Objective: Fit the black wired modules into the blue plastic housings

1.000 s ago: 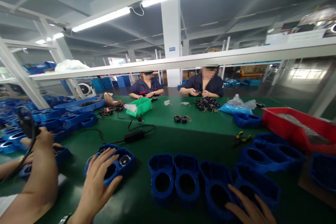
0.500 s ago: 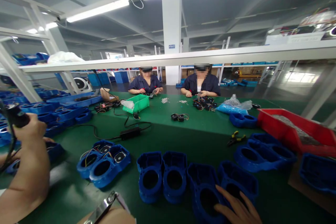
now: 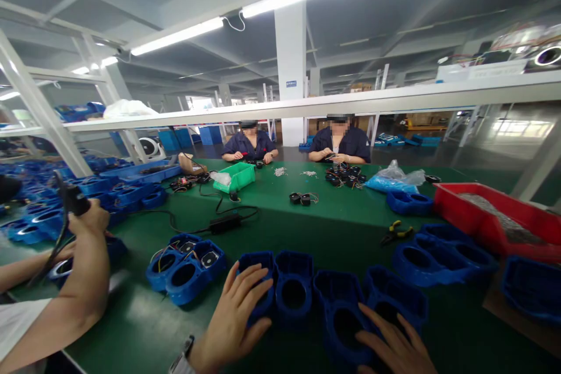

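Note:
Two pairs of blue plastic housings lie on the green table in front of me. My left hand (image 3: 239, 307), with a watch at the wrist, is spread over the left housing (image 3: 258, 260) of one pair; its neighbour (image 3: 293, 274) stands uncovered. At the lower right, my right hand (image 3: 392, 336) has its fingers apart over another pair, touching the housing (image 3: 337, 292) and the one beside it (image 3: 401, 289). Neither hand is closed round anything. Further left, two blue housings (image 3: 186, 286) hold black parts with wires.
A co-worker's arm (image 3: 87, 274) holds a black tool (image 3: 76, 200) at the left. Yellow-handled pliers (image 3: 397, 232), a red bin (image 3: 477, 219), a green bin (image 3: 239, 178) and a black adapter (image 3: 225, 222) lie around. Two people sit opposite; a white shelf (image 3: 342, 100) crosses above.
My left hand has come up from the bottom edge onto the left housing. My right hand stays nearly in place. The view has shifted slightly, and the co-worker's arm appears further right.

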Demonstrator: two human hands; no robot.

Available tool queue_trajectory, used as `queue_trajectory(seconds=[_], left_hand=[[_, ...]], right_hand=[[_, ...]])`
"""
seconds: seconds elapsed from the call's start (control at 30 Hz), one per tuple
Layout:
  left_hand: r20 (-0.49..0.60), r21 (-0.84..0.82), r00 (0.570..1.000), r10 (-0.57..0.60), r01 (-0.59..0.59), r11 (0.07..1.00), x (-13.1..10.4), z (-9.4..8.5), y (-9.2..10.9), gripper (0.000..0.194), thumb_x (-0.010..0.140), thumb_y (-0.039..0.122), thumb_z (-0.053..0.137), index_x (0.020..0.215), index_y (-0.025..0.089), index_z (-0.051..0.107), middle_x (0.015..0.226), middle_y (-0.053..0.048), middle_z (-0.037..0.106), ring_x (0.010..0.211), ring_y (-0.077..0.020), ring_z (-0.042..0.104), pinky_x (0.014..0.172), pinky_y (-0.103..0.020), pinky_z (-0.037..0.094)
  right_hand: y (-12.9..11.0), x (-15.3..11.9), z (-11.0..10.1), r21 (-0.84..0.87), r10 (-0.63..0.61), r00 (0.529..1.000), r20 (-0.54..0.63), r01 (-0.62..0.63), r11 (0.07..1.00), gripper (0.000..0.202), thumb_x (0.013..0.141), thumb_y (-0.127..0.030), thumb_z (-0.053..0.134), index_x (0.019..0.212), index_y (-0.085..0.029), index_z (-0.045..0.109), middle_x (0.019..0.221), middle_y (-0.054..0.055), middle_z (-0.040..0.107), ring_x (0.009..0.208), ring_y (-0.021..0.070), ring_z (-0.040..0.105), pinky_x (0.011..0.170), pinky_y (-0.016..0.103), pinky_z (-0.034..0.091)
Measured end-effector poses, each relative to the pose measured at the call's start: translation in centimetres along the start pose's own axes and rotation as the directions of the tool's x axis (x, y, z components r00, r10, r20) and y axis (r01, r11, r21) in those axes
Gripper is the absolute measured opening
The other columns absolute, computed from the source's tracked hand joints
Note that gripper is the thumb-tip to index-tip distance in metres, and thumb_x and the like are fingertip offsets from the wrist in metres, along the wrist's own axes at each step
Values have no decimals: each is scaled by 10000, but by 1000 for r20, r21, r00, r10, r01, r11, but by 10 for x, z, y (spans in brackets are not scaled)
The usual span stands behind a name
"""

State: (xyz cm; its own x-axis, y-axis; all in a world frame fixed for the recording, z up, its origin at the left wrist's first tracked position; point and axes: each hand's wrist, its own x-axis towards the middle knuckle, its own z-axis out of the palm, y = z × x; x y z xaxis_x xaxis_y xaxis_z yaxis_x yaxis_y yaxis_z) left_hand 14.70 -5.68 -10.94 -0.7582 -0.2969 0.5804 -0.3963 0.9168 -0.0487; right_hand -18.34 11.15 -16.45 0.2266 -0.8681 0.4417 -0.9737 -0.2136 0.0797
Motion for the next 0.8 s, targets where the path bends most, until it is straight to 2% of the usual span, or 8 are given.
queue_trajectory(seconds=[0.1,0.17,0.3,0.4,0.5,0.67,0.8], left_hand=[[93,2,978,-186,186,983,-35,21,-20,502,914,337,504,1389,232,382,1391,-101,467,1320,-281,389,1133,-573,178],[98,-73,948,-302,310,948,-52,31,-28,486,918,346,494,1382,244,392,1402,-98,453,1326,-285,379,1127,-586,181],[46,-213,874,-484,482,850,-61,44,-36,434,953,365,405,1363,224,405,1404,-111,431,1321,-271,381,1111,-544,273],[32,-241,843,-536,527,815,-59,49,-38,423,971,386,350,1350,209,412,1402,-120,422,1301,-261,411,1072,-499,366],[32,-268,825,-564,551,791,-59,52,-39,425,965,409,368,1340,221,431,1416,-111,410,1285,-264,438,1051,-480,405],[56,-295,817,-573,562,773,-58,52,-39,457,947,427,419,1369,253,408,1445,-95,388,1293,-277,436,1044,-488,419],[108,-343,799,-591,588,733,-59,54,-40,484,942,433,427,1394,269,375,1487,-89,330,1328,-285,393,1072,-497,383]], right_hand=[[-6,-1,-3,81,111,990,86,-118,990,332,885,-558,493,1120,-369,631,1376,33,501,1109,306,594,912,611,474],[-11,0,-6,127,173,977,125,-189,974,347,891,-565,479,1130,-362,629,1401,31,474,1172,307,549,973,650,404],[-16,2,-11,186,227,963,149,-252,950,372,884,-569,485,1128,-334,639,1410,42,467,1223,307,501,1043,663,302],[-17,1,-13,210,233,962,144,-260,942,383,888,-562,483,1152,-327,632,1414,51,462,1221,296,504,1062,652,276],[-17,0,-15,210,239,961,139,-265,941,390,890,-554,487,1176,-327,623,1407,53,472,1215,292,510,1062,638,288],[-10,-3,-13,157,214,973,81,-224,962,364,878,-543,518,1168,-354,632,1375,25,507,1190,304,533,1011,589,402],[0,-3,-3,79,98,994,55,-102,992,346,882,-540,512,1162,-375,630,1335,22,544,1110,278,598,933,523,493]])
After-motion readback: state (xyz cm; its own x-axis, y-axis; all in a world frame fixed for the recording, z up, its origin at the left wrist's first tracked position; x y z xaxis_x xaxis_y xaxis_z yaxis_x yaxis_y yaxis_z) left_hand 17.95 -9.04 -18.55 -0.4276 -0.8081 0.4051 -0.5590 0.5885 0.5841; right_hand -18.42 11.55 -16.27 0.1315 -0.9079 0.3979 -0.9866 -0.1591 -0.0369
